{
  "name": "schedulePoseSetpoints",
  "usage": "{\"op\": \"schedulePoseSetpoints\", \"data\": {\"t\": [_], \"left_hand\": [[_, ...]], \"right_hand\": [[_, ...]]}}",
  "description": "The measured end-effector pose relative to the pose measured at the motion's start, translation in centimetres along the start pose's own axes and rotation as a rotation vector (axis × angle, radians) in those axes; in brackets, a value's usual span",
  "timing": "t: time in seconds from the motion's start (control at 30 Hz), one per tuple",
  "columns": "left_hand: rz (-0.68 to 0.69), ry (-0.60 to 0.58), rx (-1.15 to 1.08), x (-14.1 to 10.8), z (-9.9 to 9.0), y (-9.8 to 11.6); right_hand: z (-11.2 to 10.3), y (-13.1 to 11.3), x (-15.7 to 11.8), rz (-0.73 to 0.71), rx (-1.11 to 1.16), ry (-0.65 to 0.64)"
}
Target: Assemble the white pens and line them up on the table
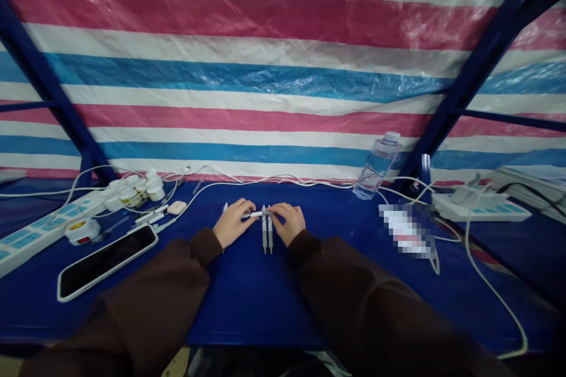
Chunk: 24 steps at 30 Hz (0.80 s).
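Note:
A white and grey pen (257, 214) is held crosswise between my two hands, just above the blue tabletop (247, 300). My left hand (233, 221) pinches its left end, and my right hand (287, 222) has its fingers on the right end. Beneath the held pen, two similar pens (267, 238) lie side by side, pointing toward me; their far ends are partly covered. The tip of another white object (225, 207) shows behind my left hand, the rest of it hidden.
At the left are a phone (108, 262), a power strip (57, 218) with plugs, and a small white case (177, 207). A water bottle (377, 166) stands at the back right, near a blurred packet (407, 230), another power strip (486, 207) and loose cables.

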<state>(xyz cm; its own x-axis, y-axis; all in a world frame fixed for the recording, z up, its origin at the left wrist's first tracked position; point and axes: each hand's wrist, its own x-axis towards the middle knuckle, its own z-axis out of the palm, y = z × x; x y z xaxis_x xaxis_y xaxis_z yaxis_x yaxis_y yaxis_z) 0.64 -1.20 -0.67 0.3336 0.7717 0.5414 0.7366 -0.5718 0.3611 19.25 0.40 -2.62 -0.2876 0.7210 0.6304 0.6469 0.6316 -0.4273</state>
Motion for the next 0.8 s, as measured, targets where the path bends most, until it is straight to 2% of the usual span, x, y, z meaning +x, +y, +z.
{"op": "schedulePoseSetpoints", "data": {"t": [0.3, 0.6, 0.8], "left_hand": [[0.043, 0.041, -0.01, -0.02, -0.01, -0.03], [0.157, 0.067, 0.148, -0.18, 0.18, 0.02], [0.263, 0.071, 0.286, 0.03, -0.2, 0.18]], "right_hand": [[0.02, -0.55, 0.0, -0.074, -0.205, -0.123], [-0.29, -0.36, -0.1, -0.086, -0.052, -0.019], [-0.46, -0.78, -0.03, -0.054, -0.076, 0.002]]}}
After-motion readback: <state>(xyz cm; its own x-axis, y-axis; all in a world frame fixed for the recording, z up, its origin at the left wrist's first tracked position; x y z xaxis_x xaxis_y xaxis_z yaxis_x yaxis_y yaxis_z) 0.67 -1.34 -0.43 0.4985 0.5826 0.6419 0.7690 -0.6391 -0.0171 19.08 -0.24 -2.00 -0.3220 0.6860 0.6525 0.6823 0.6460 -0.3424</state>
